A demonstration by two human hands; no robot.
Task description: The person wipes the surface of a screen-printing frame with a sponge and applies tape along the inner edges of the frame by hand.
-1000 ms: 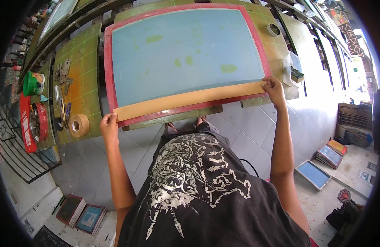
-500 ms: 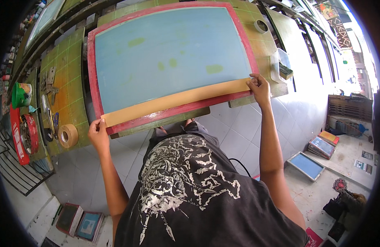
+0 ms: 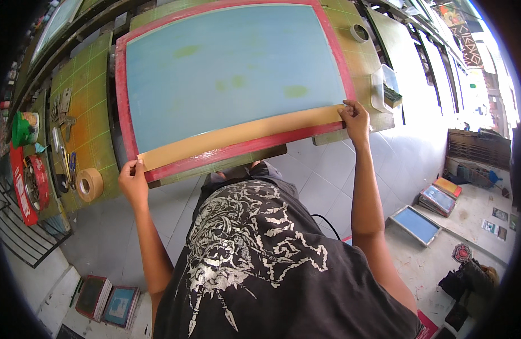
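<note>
A large silkscreen frame (image 3: 123, 96) with red edges and pale blue mesh (image 3: 226, 73) lies on the worktable before me. Along its near side runs a strip of brown tape (image 3: 243, 131), stretched from one corner to the other over the border of mesh and frame. My left hand (image 3: 133, 179) pinches the strip's left end at the near left corner. At the near right corner my right hand (image 3: 355, 117) grips the other end between thumb and fingers. Greenish patches show on the mesh.
Left on the table are a tape roll (image 3: 90, 185), a cutter knife (image 3: 73, 169), metal hinges (image 3: 64, 113), a green tub (image 3: 24, 129) and a red tin (image 3: 39, 179). At right stand a clear plastic box (image 3: 379, 90) and another roll (image 3: 358, 34). Small framed screens (image 3: 416, 224) lie lower down.
Both hands hold the tape ends in nearly the same spots. The view has shifted slightly, and the frame appears a little farther left and up.
</note>
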